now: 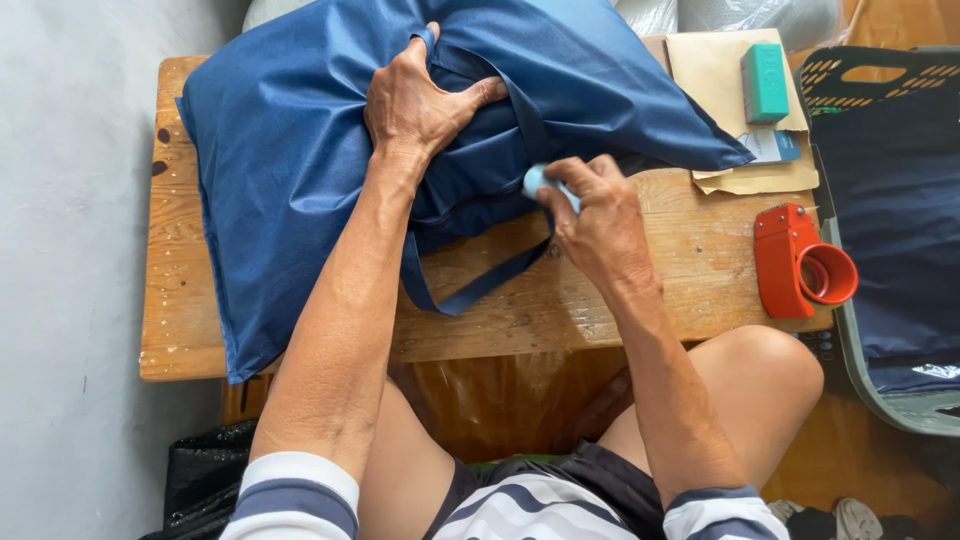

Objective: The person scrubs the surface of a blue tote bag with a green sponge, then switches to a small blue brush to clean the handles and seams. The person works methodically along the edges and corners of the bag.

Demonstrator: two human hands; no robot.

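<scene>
A dark blue fabric bag (290, 150) with long strap handles lies across a small wooden table (680, 260). My left hand (420, 100) presses down on the bag's bunched upper part, fingers gripping the fabric near a handle. My right hand (595, 215) is at the bag's lower edge, closed on a small light blue object (540, 182) that pokes out between thumb and fingers. One strap loops down over the tabletop below my right hand.
An orange-red tape dispenser (800, 262) lies at the table's right end. Brown envelopes (720, 80) with a teal block (765, 82) and a small card sit at the back right. A grey crate (890, 240) holding dark fabric stands to the right. A grey wall runs along the left.
</scene>
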